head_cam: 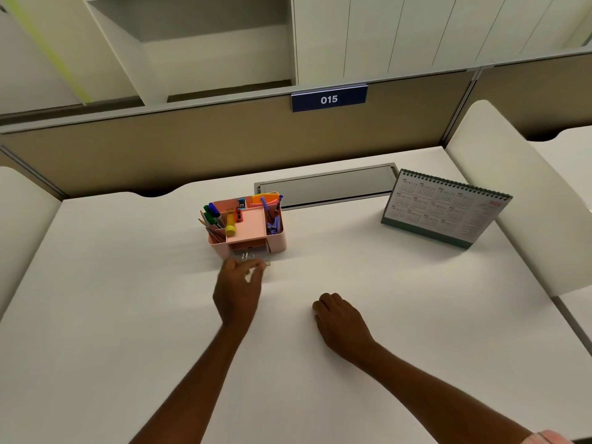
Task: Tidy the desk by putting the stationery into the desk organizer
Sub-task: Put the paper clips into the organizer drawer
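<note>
A pink desk organizer (pixel 278 241) stands mid-desk. It holds markers and pencils (pixel 212 216) on its left, a yellow highlighter (pixel 230 226), orange sticky notes (pixel 266 198) and purple pens (pixel 272 216) on its right. Its small clear front drawer (pixel 248 255) is pulled out, with paper clips inside. My left hand (pixel 238 288) is at the drawer's front, fingers pinched together at its edge; motion blur hides whether they hold a clip or the drawer. My right hand (pixel 339 322) lies flat on the white desk (pixel 128 283), fingers curled, holding nothing.
A desk calendar (pixel 443 208) stands at the back right. A grey cable hatch (pixel 326 187) lies behind the organizer. A beige partition with a "015" sign (pixel 329 99) bounds the back. White side panels flank the desk.
</note>
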